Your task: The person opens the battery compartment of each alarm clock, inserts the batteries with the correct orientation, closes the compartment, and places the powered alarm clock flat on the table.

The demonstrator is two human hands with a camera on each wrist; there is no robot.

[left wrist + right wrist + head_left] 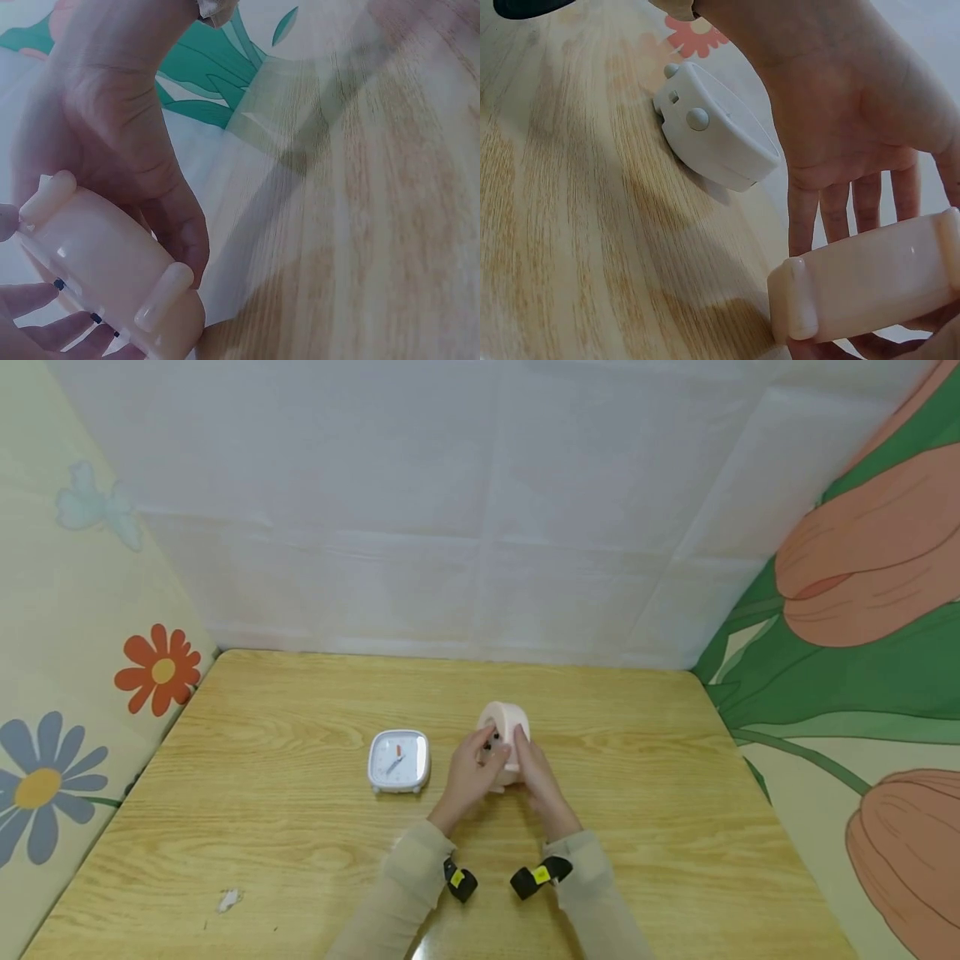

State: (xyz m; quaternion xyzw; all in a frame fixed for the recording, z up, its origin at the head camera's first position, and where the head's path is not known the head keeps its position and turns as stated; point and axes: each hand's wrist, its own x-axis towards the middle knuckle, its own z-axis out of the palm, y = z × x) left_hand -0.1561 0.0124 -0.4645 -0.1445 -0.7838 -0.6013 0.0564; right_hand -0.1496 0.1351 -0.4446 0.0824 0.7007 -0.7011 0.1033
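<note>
A pale pink alarm clock [513,718] is held up between both hands above the table, turned edge-on, with its dial not in sight. My left hand [468,774] grips it on the left, and in the left wrist view its fingers [71,330] lie at the small black knobs on the clock's back. On the opposite side my right hand [540,777] holds the case. Two rounded feet show on the underside [112,240]. A white alarm clock [399,762] stands upright on the table to the left, dial facing me, apart from both hands.
The wood-grain table [637,760] reaches back to a white cloth backdrop [480,527]. A small white scrap [229,900] lies near the table's front left. Walls with painted flowers flank both sides. Each wrist wears a black strap device [461,882].
</note>
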